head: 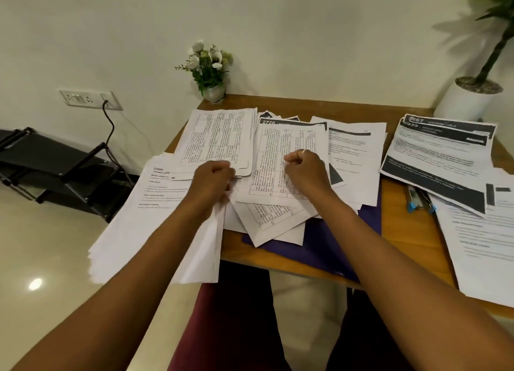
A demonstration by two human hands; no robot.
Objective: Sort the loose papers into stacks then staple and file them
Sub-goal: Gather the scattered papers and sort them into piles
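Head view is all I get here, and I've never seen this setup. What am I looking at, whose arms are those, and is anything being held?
There is no machine. A person wears one camera on the head, looking forward and down, so the two bare arms are theirs. The left hand grips the edge of some white sheets that hang over the table's near edge. The right hand is curled on a sheet printed with a grid; I cannot tell whether it pinches it. The wooden table is strewn with loose papers over a purple folder. Blue-capped pens lie at the right, and a small flower pot stands at the back.
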